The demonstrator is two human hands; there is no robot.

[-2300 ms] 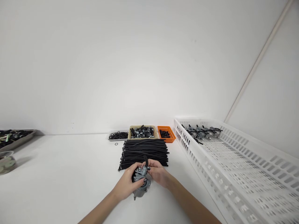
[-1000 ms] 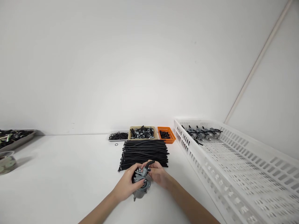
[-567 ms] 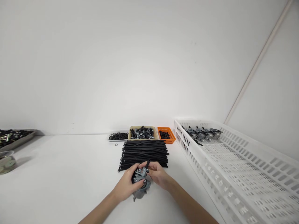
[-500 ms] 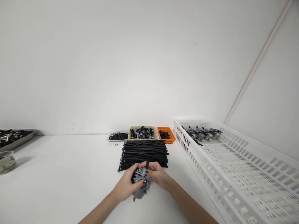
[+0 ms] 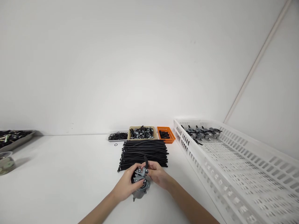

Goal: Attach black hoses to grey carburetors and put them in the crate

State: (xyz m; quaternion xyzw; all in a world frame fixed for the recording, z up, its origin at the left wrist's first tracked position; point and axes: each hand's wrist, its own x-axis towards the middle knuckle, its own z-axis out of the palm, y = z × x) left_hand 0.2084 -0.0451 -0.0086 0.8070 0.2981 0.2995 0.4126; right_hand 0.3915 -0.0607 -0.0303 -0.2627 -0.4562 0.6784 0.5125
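In the head view, a grey cast-metal carburettor-like part with a rounded bowl (image 5: 140, 193) is held low at the centre, in front of a bundle of long black rubber hoses (image 5: 143, 152). Its long axis slants, the bowl toward the wearer and the top end away and slightly right. From that top end a short black rubber tube (image 5: 146, 162) stands up, pointing away toward the hoses, its tip leaning a little left. The bare left hand (image 5: 127, 183) is curled firmly around the part's left side, partly closed to its width, thumb laid across the front and the other fingers reaching behind. The bare right hand (image 5: 157, 174) is mostly closed, thumb and fingertips pinching the tube's foot where it meets the metal; its farther fingers are partly hidden. Beyond the hoses stand a beige plastic basket of black-and-silver pieces (image 5: 154, 130) and an orange plastic basket (image 5: 172, 140) of short black pieces. On the right, a long white perforated plastic crate (image 5: 206, 165) bears a row of similar grey parts (image 5: 202, 133) at its far end.
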